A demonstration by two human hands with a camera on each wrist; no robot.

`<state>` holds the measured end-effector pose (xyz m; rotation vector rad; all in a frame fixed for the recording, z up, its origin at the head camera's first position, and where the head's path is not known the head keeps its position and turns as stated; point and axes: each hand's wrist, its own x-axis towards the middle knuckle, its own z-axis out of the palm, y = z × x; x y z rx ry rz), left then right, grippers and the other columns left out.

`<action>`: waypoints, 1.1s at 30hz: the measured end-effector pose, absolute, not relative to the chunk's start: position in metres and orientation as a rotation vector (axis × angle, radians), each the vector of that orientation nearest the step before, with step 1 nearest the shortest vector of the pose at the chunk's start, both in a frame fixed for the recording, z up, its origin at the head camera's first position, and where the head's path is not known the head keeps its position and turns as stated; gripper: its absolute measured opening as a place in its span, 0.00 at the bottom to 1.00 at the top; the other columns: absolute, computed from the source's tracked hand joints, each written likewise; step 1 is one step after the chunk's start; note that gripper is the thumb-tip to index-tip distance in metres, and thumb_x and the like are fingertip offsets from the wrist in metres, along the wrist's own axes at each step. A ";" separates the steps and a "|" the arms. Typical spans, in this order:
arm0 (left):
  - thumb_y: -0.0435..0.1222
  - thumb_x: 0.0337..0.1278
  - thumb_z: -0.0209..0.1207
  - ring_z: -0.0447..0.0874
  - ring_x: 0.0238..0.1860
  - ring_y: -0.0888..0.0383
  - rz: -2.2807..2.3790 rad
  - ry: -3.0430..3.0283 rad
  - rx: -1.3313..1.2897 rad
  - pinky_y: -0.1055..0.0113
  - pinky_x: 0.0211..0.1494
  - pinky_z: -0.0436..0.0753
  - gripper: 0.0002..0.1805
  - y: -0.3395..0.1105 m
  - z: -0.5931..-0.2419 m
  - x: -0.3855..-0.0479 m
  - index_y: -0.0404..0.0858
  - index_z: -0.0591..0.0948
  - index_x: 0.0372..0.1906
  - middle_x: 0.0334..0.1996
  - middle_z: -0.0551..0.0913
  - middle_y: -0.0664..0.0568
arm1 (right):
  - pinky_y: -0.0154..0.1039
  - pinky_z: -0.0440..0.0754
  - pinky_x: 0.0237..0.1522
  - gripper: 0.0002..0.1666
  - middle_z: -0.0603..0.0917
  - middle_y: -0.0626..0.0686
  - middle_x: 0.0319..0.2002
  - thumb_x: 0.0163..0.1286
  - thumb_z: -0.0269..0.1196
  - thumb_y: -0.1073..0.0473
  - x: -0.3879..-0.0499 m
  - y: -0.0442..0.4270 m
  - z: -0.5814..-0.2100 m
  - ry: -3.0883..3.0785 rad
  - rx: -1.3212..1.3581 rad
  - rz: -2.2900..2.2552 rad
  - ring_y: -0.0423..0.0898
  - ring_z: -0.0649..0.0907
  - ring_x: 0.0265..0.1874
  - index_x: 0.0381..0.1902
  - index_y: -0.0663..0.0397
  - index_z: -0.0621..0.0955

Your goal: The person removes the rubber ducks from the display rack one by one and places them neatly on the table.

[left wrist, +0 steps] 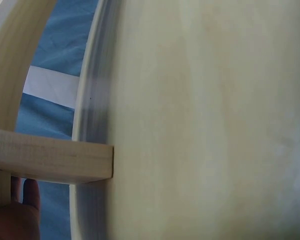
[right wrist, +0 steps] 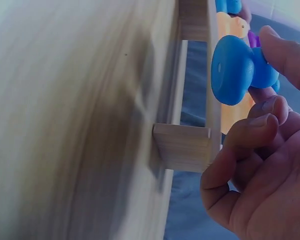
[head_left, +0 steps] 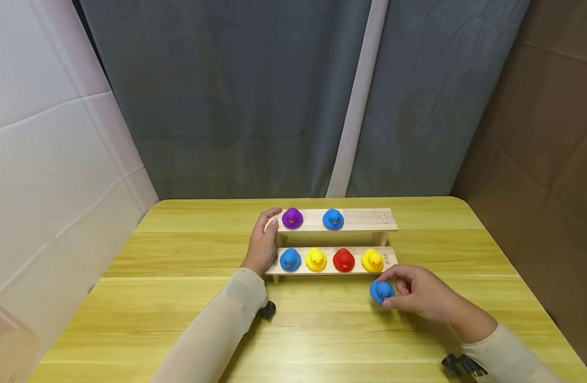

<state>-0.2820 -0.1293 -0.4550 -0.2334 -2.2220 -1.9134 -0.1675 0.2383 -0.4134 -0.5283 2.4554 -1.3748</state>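
A two-level wooden rack [head_left: 360,219] stands on the table. Its upper level holds a purple duck [head_left: 292,218] and a blue duck [head_left: 333,219]. On the lower level, from left to right, sit a blue duck [head_left: 290,259], a yellow duck [head_left: 315,259], a red duck [head_left: 344,260] and another yellow duck [head_left: 372,260]. My left hand [head_left: 263,242] touches the rack's left end. My right hand [head_left: 420,293] pinches another blue duck [head_left: 382,291] in front of the rack's right end; the right wrist view shows this duck [right wrist: 233,70] lifted, its flat base toward the camera.
The wooden table [head_left: 178,303] extends around the rack. Behind it hangs a dark grey curtain [head_left: 226,106] with a pale strip [head_left: 357,101]. A white cloth [head_left: 49,143] is at the left and a brown one [head_left: 542,133] at the right.
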 end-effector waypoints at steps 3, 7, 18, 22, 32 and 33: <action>0.40 0.84 0.42 0.62 0.80 0.47 -1.912 -2.230 -0.217 0.43 0.84 0.55 0.22 -0.129 -0.455 -0.281 0.41 0.74 0.71 0.74 0.73 0.47 | 0.31 0.68 0.23 0.24 0.69 0.47 0.23 0.62 0.79 0.60 -0.168 0.238 -0.417 2.453 -0.517 -1.363 0.39 0.70 0.22 0.52 0.62 0.84; 0.40 0.84 0.42 0.62 0.80 0.47 -1.918 -2.225 -0.215 0.43 0.84 0.55 0.22 -0.129 -0.454 -0.282 0.42 0.74 0.72 0.74 0.72 0.47 | 0.31 0.67 0.22 0.24 0.69 0.46 0.22 0.62 0.79 0.59 -0.169 0.237 -0.420 2.445 -0.483 -1.347 0.39 0.70 0.22 0.52 0.61 0.84; 0.40 0.83 0.42 0.61 0.80 0.47 -1.928 -2.217 -0.224 0.43 0.84 0.54 0.22 -0.129 -0.454 -0.281 0.39 0.74 0.72 0.74 0.72 0.47 | 0.30 0.67 0.22 0.23 0.70 0.46 0.23 0.61 0.79 0.60 -0.171 0.238 -0.426 2.415 -0.429 -1.308 0.40 0.70 0.21 0.51 0.60 0.84; 0.40 0.83 0.43 0.61 0.80 0.46 -1.932 -2.224 -0.222 0.42 0.84 0.55 0.23 -0.129 -0.454 -0.281 0.38 0.73 0.72 0.74 0.72 0.47 | 0.30 0.67 0.22 0.22 0.71 0.47 0.23 0.61 0.79 0.61 -0.171 0.237 -0.426 2.417 -0.418 -1.282 0.41 0.70 0.21 0.50 0.60 0.84; 0.40 0.83 0.43 0.63 0.80 0.46 -1.927 -2.214 -0.226 0.43 0.83 0.55 0.21 -0.129 -0.454 -0.281 0.43 0.75 0.70 0.74 0.73 0.46 | 0.31 0.67 0.22 0.22 0.71 0.47 0.22 0.59 0.80 0.61 -0.172 0.234 -0.429 2.430 -0.399 -1.251 0.42 0.71 0.21 0.49 0.58 0.84; 0.40 0.83 0.43 0.63 0.79 0.46 -1.925 -2.216 -0.224 0.43 0.83 0.56 0.21 -0.129 -0.454 -0.281 0.44 0.75 0.70 0.74 0.73 0.46 | 0.31 0.68 0.22 0.22 0.71 0.47 0.22 0.60 0.80 0.61 -0.172 0.234 -0.430 2.430 -0.400 -1.248 0.42 0.71 0.21 0.49 0.58 0.84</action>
